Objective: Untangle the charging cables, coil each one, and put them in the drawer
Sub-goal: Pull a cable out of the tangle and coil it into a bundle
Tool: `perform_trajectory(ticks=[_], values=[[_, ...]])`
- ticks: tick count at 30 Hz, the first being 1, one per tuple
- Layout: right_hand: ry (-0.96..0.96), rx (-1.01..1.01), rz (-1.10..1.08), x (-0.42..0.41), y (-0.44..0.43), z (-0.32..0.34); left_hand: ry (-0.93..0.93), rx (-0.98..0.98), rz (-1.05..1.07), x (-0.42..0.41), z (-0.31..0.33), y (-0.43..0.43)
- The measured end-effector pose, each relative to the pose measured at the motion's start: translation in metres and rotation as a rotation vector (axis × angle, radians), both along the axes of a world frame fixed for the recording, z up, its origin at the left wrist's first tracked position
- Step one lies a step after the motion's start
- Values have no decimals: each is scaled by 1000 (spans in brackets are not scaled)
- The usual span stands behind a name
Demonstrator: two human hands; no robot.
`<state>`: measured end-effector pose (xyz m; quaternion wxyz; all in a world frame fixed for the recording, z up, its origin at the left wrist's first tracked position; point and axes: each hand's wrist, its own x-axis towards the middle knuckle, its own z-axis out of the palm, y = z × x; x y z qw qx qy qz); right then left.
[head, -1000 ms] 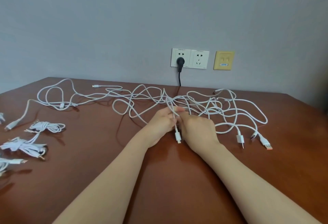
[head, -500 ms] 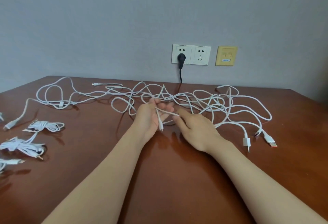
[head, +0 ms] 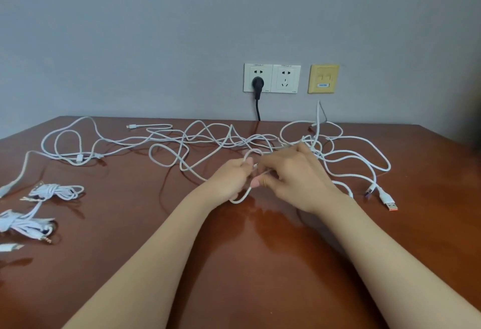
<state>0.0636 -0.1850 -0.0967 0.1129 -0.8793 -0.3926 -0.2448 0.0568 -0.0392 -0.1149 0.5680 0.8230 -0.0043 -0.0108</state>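
- Shows left hand (head: pixel 231 180) and right hand (head: pixel 294 175) at frame centre, fingers of both curled round a thin white charging cable (head: pixel 238 201).
- Places the tangled white cable mass (head: pixel 221 141) across the upper middle, on the glossy reddish-brown wooden table (head: pixel 234 263).
- Marks coiled white bundles (head: pixel 56 190) at the left edge.

No text is legible. The white double wall socket plate (head: pixel 272 77), upper centre of the frame, carries print too small to read. The blue-lettered label (head: pixel 323 84) on the adjacent yellow wall plate (head: pixel 323 72) is blurred.
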Motion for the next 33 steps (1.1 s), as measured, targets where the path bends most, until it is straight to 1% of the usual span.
perform_trajectory(ticks=[2,4,6,8,10,13,14,16,20,22,24,26,28,29,33], values=[[-109,33,-24,4,-5,0,2,64,-70,-6,4,-5],[-225,65,-47,7,-8,0,52,28,-143,-9,8,-9],[-294,60,-51,9,-8,-1,87,42,-232,-8,8,-12],[-319,37,-54,11,-10,-2,128,32,-297,-6,5,-13],[-274,18,-41,13,-12,-2,162,-26,-332,-7,4,-12],[-103,19,-67,12,-16,5,107,-13,-350,-8,2,-10],[-65,7,-77,12,-18,5,87,-21,-333,-9,1,-11],[-78,1,-85,13,-20,4,60,-56,-281,-10,1,-15],[-72,114,-159,18,-22,1,99,-196,-222,-9,3,-16],[-101,110,-233,21,-26,1,115,-251,-139,-7,5,-11],[-108,124,-289,22,-34,1,82,-296,-38,-5,6,-6],[-48,203,-316,21,-38,0,37,-338,50,-3,6,-1],[31,281,-306,18,-37,1,18,-361,107,-2,5,1],[54,290,-290,17,-34,1,15,-370,128,-1,5,2],[21,217,-248,10,-15,1,-20,-416,189,1,3,-1]])
